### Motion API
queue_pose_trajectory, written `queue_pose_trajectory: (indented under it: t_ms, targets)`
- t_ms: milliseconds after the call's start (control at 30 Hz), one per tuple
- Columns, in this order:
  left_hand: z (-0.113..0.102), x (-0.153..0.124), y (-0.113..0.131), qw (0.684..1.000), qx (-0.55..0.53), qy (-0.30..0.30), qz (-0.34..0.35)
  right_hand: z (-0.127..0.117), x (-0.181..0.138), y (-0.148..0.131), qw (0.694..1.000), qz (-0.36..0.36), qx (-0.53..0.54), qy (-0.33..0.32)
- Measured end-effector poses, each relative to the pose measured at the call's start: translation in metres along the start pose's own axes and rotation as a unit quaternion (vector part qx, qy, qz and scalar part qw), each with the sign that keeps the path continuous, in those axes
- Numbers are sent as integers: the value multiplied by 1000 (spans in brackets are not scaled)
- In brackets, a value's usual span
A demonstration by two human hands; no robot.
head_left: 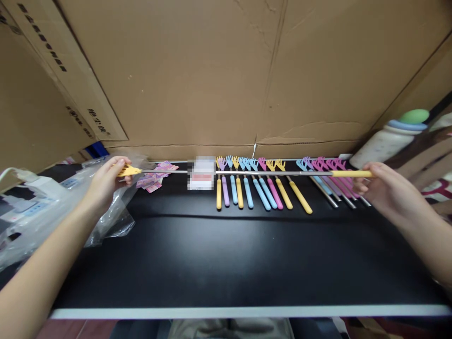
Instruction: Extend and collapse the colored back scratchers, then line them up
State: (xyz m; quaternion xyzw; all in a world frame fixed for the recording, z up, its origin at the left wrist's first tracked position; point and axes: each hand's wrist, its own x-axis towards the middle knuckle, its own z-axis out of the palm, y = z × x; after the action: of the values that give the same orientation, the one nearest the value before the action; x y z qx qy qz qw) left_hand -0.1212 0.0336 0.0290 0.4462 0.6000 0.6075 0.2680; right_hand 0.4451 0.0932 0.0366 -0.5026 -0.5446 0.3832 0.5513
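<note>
Stretched out across the view is a yellow telescopic back scratcher (247, 173) with a long thin metal rod. My left hand (112, 175) pinches its yellow claw head at the left end. At the other end, my right hand (386, 188) grips the yellow handle. Behind and below the rod lies a row of shorter back scratchers (247, 193) in yellow, purple, blue and pink, claws toward the back. Farther right, near my right hand, is a second group of back scratchers (334, 186) in blue, purple and pink, with bare metal ends showing.
Tall cardboard (212, 70) walls stand behind the black table (226, 263). Clear plastic bags (102, 226) and a white power strip (38, 193) lie left. Small purple-pink cards (157, 176) and a blurred-out white item (201, 173) sit toward the back. A white bottle (386, 141) leans at right.
</note>
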Motion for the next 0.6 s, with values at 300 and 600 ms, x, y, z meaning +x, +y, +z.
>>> queue_pose_trajectory:
  t_ms: [300, 600]
  targets:
    - [3, -1, -1, 998, -51, 30, -14, 7, -5, 6, 998, 5, 8, -62]
    - [12, -8, -2, 998, -48, -48, -6, 13, -14, 6, 982, -8, -49, -180]
